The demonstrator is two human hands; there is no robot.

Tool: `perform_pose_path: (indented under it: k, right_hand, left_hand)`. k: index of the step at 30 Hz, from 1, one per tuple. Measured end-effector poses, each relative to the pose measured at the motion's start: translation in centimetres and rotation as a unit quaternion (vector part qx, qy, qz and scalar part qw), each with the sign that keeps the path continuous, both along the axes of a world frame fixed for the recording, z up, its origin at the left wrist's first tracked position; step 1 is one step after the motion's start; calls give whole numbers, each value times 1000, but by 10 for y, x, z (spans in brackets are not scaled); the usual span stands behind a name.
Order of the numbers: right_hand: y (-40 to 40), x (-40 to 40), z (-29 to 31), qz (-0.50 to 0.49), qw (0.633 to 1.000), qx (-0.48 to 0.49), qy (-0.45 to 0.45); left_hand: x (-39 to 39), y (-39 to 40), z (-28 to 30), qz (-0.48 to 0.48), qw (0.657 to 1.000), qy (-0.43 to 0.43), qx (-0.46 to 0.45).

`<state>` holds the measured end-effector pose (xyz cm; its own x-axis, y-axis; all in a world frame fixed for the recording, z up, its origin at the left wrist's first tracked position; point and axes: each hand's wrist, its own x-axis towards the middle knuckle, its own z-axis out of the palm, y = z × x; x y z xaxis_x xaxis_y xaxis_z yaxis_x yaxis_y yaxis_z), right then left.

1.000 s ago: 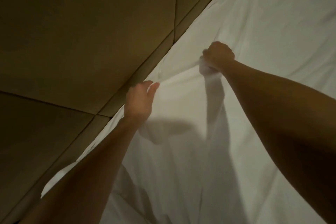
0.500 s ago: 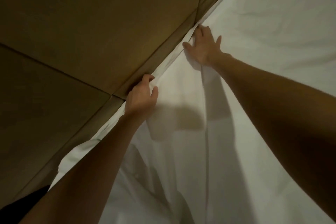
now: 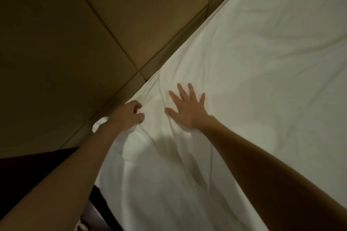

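White sheet [image 3: 253, 65] lies under the right hand's [image 3: 187, 113] spread fingers [image 3: 181, 90], the left hand [image 3: 127, 116] pinching its edge.

No readable text, label, brand or number shows anywhere.

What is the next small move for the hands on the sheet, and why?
Probably slide the right hand away from the left hand to smooth the sheet. The right hand lies flat with spread fingers, the left hand seems to pinch the sheet's edge by the padded panel, and creases run between them.
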<state>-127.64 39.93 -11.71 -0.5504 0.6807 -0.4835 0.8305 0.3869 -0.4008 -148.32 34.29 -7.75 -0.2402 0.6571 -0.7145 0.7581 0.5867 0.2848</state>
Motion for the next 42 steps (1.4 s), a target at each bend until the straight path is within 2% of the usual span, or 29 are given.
perform_pose_path:
  k: [3, 6, 9, 12, 16, 18, 21, 25, 28, 31, 33, 35, 37, 40, 42]
  right_hand:
    - [-52, 2, 23, -50, 994, -81, 53]
    - [-104, 7, 42, -97, 983, -120, 95]
    - [-138, 4, 52, -109, 976, -157, 108]
    - [-154, -15, 60, -82, 972, -198, 97]
    - [-172, -38, 61, -60, 964, -242, 97]
    - [-181, -39, 55, -51, 965, -248, 74]
    - [-191, -28, 43, -54, 978, -199, 21]
    - [-196, -10, 35, -124, 972, -195, -35]
    - [-197, 7, 35, -145, 961, -232, -41]
    - [-197, 23, 43, -169, 955, -244, 22]
    - [-196, 31, 55, -179, 946, -252, 94]
    - [-193, 35, 70, -172, 940, -252, 150]
    - [-190, 39, 80, -164, 938, -256, 169]
    - [-186, 53, 80, -192, 929, -276, 156]
    - [-185, 68, 73, -202, 928, -289, 120]
  left_hand:
    - [-12, -31, 9, -69, 992, 83, -65]
    - [-21, -61, 19, -46, 989, 127, -64]
    - [-36, -94, 33, -64, 978, 195, -25]
    - [-66, -109, 48, 8, 972, 227, 60]
    - [-73, -109, 53, 25, 968, 240, 73]
    - [-68, -115, 51, 23, 975, 213, 54]
    - [-65, -128, 51, 31, 990, 140, 8]
    - [-64, -137, 58, -60, 981, 184, 3]
    - [-55, -140, 60, -92, 973, 200, 62]
    - [-36, -136, 64, -243, 932, 237, 129]
    - [-15, -128, 64, -333, 907, 208, 155]
    - [11, -118, 61, -403, 893, 152, 130]
    - [35, -110, 54, -455, 880, 120, 58]
    - [54, -104, 43, -493, 853, 155, -78]
    - [54, -98, 40, -469, 854, 170, -147]
